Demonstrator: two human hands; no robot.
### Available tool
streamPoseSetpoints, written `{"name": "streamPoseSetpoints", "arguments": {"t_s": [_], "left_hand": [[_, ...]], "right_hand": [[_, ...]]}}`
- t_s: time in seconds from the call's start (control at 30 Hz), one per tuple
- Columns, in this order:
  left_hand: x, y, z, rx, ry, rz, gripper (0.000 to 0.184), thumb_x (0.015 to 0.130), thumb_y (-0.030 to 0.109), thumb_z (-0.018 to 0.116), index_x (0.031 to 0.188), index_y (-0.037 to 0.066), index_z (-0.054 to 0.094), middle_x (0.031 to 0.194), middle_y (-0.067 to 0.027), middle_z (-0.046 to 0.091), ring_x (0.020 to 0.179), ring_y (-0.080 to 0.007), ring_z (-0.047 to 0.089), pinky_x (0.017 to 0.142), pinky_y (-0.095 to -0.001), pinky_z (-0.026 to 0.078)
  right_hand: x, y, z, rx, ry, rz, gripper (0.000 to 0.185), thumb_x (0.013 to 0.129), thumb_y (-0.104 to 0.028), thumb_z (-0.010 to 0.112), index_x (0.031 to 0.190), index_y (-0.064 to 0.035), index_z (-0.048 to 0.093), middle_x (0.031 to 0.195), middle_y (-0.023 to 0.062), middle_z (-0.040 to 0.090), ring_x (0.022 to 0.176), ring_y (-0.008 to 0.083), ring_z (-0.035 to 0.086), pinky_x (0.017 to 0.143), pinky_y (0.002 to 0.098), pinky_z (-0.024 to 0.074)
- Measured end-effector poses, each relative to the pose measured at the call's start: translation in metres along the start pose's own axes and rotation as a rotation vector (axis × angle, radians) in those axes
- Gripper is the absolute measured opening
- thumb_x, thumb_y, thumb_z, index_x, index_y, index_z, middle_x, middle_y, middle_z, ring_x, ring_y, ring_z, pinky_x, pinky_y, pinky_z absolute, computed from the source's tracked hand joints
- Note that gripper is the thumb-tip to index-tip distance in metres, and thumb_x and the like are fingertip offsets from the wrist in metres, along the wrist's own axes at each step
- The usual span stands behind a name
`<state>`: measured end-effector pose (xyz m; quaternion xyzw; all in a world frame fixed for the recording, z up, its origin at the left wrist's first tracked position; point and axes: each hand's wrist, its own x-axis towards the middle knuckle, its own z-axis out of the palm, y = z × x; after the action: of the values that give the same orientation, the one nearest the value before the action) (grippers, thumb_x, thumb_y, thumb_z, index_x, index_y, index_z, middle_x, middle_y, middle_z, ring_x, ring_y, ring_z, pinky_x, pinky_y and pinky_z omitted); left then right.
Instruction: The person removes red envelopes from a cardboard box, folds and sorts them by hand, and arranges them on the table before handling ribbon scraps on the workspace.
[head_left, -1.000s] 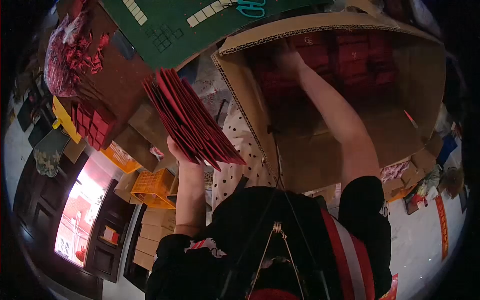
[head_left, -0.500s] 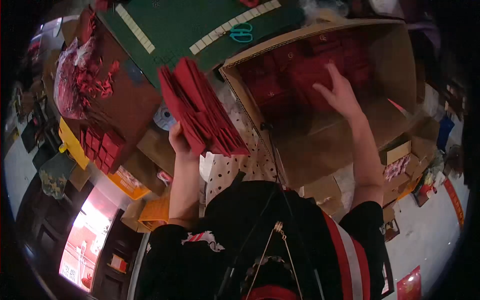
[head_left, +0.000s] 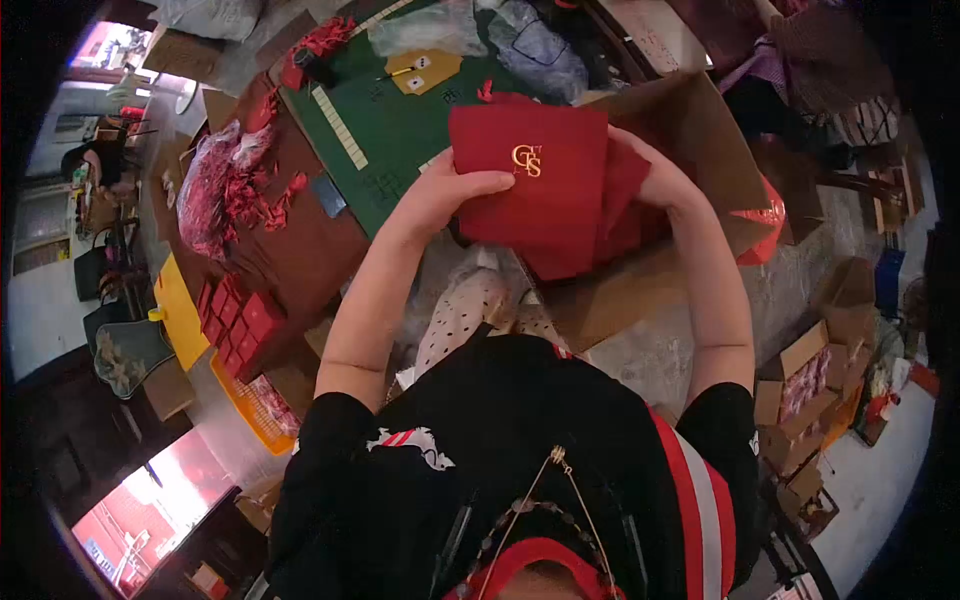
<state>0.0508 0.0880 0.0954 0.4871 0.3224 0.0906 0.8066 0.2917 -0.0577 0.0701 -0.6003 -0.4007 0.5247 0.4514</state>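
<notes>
A stack of dark red flat folders or bags [head_left: 555, 215] is held up in front of my chest, its front face showing gold letters. My left hand [head_left: 450, 190] grips its left side, with the thumb lying across the front near the letters. On the right edge my right hand [head_left: 655, 178] is closed round the stack, its fingers partly hidden behind it. An open cardboard box [head_left: 725, 150] stands behind and to the right of the stack; the stack and my right arm cover much of its inside.
The green mat [head_left: 375, 155] bears a row of white tiles and a yellow card. A brown table [head_left: 320, 240] at the left holds a plastic bag with red ribbons [head_left: 225, 195] and small red boxes [head_left: 240, 325]. At the right sit open cartons [head_left: 800, 380].
My right hand has come out of the box and taken hold of the stack's right side. The stack has moved right and turned its lettered face up. The view has shifted.
</notes>
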Motion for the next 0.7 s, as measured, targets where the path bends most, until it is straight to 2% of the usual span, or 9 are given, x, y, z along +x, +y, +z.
{"name": "streamPoseSetpoints", "arguments": {"t_s": [0.17,0.2,0.27,0.37,0.43,0.53,0.57,0.67,0.7], "left_hand": [[-0.052,-0.043,-0.025,-0.154,-0.136,-0.022,0.071,0.075,0.016,0.074,0.136,0.001,0.040,0.127,-0.0114,0.056,0.112,-0.0232,0.058,0.096,-0.0382,0.047],[-0.062,-0.053,-0.029,-0.174,-0.136,-0.017,0.071,0.075,0.016,0.074,0.136,0.002,0.040,0.127,-0.0115,0.056,0.112,-0.0233,0.057,0.096,-0.0384,0.047],[-0.092,-0.082,-0.031,-0.286,-0.024,0.032,0.070,0.076,0.019,0.072,0.136,0.001,0.040,0.127,-0.0111,0.056,0.113,-0.0232,0.058,0.098,-0.0381,0.047],[-0.140,-0.120,-0.032,-0.461,0.115,0.128,0.063,0.080,0.021,0.069,0.134,0.000,0.044,0.125,-0.0122,0.058,0.112,-0.0243,0.059,0.099,-0.0390,0.047],[-0.162,-0.150,-0.036,-0.726,0.417,0.177,0.055,0.084,0.021,0.066,0.131,0.001,0.047,0.124,-0.0132,0.059,0.113,-0.0258,0.059,0.100,-0.0402,0.047],[-0.185,-0.179,-0.031,-0.794,0.590,0.248,0.052,0.086,0.021,0.064,0.132,0.002,0.046,0.125,-0.0131,0.058,0.114,-0.0258,0.057,0.101,-0.0405,0.046],[-0.194,-0.180,-0.027,-0.684,0.578,0.259,0.062,0.082,0.019,0.068,0.136,0.003,0.040,0.129,-0.0113,0.055,0.117,-0.0238,0.055,0.100,-0.0393,0.045],[-0.219,-0.181,-0.039,-0.345,0.415,0.217,0.087,0.071,0.012,0.078,0.143,0.004,0.030,0.136,-0.0087,0.047,0.123,-0.0207,0.048,0.102,-0.0362,0.040],[-0.222,-0.183,-0.039,-0.212,0.451,0.273,0.085,0.070,0.012,0.078,0.141,0.004,0.033,0.132,-0.0094,0.050,0.119,-0.0217,0.050,0.101,-0.0371,0.042]], "right_hand": [[-0.018,-0.025,0.051,0.001,-0.320,-0.056,0.056,0.087,-0.008,0.064,0.138,0.0019,0.042,0.134,0.0107,0.053,0.120,0.0156,0.049,0.103,0.0296,0.0378],[-0.014,-0.018,0.060,0.017,-0.359,0.030,0.055,0.087,-0.007,0.063,0.138,0.0018,0.042,0.134,0.0106,0.053,0.119,0.0154,0.050,0.102,0.0291,0.0382],[-0.011,0.005,0.078,0.090,-0.508,-0.105,0.051,0.091,-0.012,0.059,0.138,-0.0001,0.043,0.133,0.0103,0.053,0.118,0.0155,0.051,0.100,0.0299,0.0401],[-0.020,0.016,0.084,1.069,-0.752,0.022,0.067,0.098,-0.054,0.037,0.147,-0.0081,0.030,0.135,0.0110,0.050,0.118,0.0242,0.053,0.098,0.0378,0.0447],[-0.049,0.012,0.118,0.949,-0.295,-0.086,0.076,0.096,-0.060,0.032,0.149,-0.0070,0.022,0.140,0.0135,0.044,0.125,0.0277,0.048,0.100,0.0404,0.0435],[-0.051,0.058,0.174,0.521,-0.233,-0.242,0.076,0.095,-0.053,0.047,0.149,-0.0060,0.021,0.143,0.0122,0.039,0.130,0.0222,0.041,0.104,0.0348,0.0375],[-0.058,0.054,0.192,0.555,-0.192,-0.189,0.075,0.094,-0.047,0.056,0.148,-0.0054,0.025,0.138,0.0100,0.044,0.124,0.0195,0.045,0.102,0.0325,0.0382],[-0.038,0.055,0.217,0.427,-0.163,-0.007,0.070,0.093,-0.044,0.058,0.143,-0.0033,0.032,0.131,0.0099,0.050,0.117,0.0194,0.049,0.099,0.0323,0.0402],[-0.034,0.053,0.222,0.417,-0.209,0.011,0.065,0.093,-0.044,0.058,0.140,-0.0031,0.036,0.127,0.0095,0.052,0.115,0.0194,0.050,0.097,0.0321,0.0415]]}}
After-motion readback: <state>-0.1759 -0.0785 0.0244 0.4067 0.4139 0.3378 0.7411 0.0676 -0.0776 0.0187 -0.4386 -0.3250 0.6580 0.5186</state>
